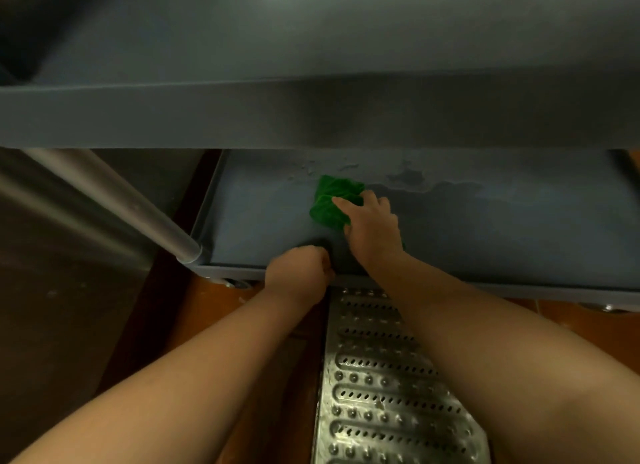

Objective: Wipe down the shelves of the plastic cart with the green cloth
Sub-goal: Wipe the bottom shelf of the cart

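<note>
On the grey cart's lower shelf (485,228), streaked with wet patches beneath the upper shelf (311,117), the right hand (372,226) grasps the bunched green cloth (332,203) against the surface while the left hand (299,273) clenches the front rim above a perforated metal floor grate (384,377) and orange-brown floor (214,311)

The cart's lower shelf (485,228) is matt grey-blue plastic, smooth, with wet patches darkening part of it; the upper shelf (311,113) looks the same dull plastic. The cloth (332,203) is green, soft and nubbly. The post (114,196) is brushed metal — so is the perforated, studded floor grate (381,377), shinier.
</note>
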Motion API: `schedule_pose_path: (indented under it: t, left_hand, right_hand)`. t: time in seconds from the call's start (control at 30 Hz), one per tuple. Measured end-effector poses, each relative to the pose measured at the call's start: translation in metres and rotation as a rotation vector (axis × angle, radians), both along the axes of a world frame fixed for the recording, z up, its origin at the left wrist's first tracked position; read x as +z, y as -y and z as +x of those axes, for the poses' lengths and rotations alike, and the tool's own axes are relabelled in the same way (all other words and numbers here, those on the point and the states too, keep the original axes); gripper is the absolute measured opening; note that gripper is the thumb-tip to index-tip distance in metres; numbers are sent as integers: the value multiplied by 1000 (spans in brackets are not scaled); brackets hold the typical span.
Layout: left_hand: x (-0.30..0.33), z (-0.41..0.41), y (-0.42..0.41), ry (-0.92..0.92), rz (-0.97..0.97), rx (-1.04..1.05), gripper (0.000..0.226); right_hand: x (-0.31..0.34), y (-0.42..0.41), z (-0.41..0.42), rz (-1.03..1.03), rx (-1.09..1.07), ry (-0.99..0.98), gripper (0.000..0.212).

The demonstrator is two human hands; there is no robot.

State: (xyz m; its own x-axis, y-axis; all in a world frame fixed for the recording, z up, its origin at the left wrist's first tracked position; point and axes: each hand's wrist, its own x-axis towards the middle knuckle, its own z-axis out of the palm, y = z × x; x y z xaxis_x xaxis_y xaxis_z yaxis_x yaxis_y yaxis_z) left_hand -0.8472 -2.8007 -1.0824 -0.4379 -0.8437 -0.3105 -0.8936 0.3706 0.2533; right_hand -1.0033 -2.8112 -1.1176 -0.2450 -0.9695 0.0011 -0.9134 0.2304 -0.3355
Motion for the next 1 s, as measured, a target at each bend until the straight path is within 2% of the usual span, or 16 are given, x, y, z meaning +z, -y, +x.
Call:
schedule_pose_path:
  t: [0.17, 0.47, 0.6, 0.67, 0.8, 1.0]
  left_hand:
    - [1, -28, -6, -83, 113, -61, 14]
    - [7, -50, -5, 70, 164, -55, 18]
    - [5, -72, -15, 25, 158, -100, 6]
    - [4, -87, -23, 3, 181, -152, 9]
    - [4, -103, -27, 41, 192, -149, 3]
    - [5, -111, -23, 83, 233, -100, 13]
  right_hand:
    - [5, -14, -24, 4, -20, 0, 54]
    - [3, -46, -89, 22, -128, -27, 52]
    - [5, -54, -110, 33, -186, -25, 52]
    - [6, -58, -116, 33, -194, -17, 51]
    - [7, -69, -134, 43, -208, -16, 52]
    - [7, -93, -178, 41, -294, -10, 50]
